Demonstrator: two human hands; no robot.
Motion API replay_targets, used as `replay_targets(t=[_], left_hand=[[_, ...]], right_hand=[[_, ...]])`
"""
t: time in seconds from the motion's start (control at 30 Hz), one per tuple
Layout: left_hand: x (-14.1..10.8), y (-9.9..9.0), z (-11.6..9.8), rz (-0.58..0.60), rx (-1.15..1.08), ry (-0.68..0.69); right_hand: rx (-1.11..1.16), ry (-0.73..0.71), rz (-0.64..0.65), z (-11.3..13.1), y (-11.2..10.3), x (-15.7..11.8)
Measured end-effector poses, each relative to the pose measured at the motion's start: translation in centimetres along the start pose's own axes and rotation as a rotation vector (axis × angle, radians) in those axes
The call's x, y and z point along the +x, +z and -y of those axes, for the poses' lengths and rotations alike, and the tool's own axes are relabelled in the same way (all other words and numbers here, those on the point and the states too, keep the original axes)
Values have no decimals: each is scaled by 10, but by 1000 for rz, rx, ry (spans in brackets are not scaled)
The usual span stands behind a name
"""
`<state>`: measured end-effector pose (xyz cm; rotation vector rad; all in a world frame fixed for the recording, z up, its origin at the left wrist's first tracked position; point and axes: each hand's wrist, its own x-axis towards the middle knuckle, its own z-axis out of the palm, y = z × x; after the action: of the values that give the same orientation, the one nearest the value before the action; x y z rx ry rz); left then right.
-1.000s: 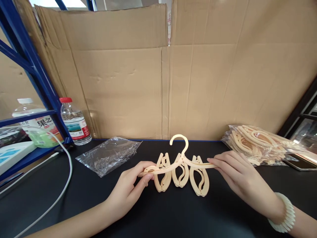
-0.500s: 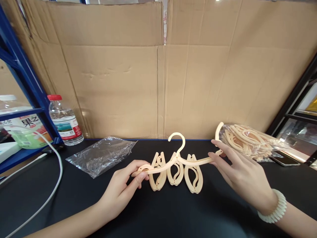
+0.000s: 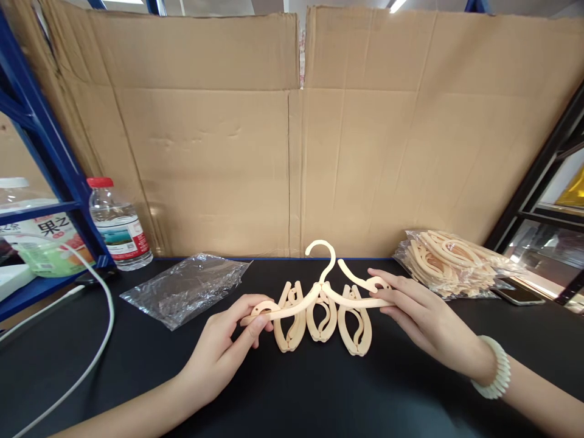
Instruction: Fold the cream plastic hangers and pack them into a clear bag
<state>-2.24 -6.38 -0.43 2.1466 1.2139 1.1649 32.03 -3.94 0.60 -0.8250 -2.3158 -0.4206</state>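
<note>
- Cream hanger (image 3: 294, 310) gripped between left hand (image 3: 230, 334) and right hand (image 3: 431, 316), hook up.
- Three folded hangers (image 3: 322, 336) laid on black surface (image 3: 296, 395), between both hands.
- Cardboard (image 3: 205, 170) stood beyond hands.

A red-capped bottle (image 3: 120, 228) stands beside a blue metal frame (image 3: 43, 131).

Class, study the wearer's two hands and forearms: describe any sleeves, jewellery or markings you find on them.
No sleeve or glove shows on either side. The right hand has a pale, ribbed bracelet at its wrist; the left hand has none.
</note>
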Motion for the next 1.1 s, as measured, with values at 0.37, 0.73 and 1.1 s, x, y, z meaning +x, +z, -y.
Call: replay_targets(t=[0.37, 0.73, 1.1], left_hand=[[0, 1, -5, -5, -32, -2], [-1, 3, -5, -39, -89, -38], [1, -3, -41, -68, -395, -185]], right_hand=[[54, 49, -88, 7, 0, 0], [696, 491, -123, 4, 1, 2], [1290, 801, -268, 33, -4, 13]])
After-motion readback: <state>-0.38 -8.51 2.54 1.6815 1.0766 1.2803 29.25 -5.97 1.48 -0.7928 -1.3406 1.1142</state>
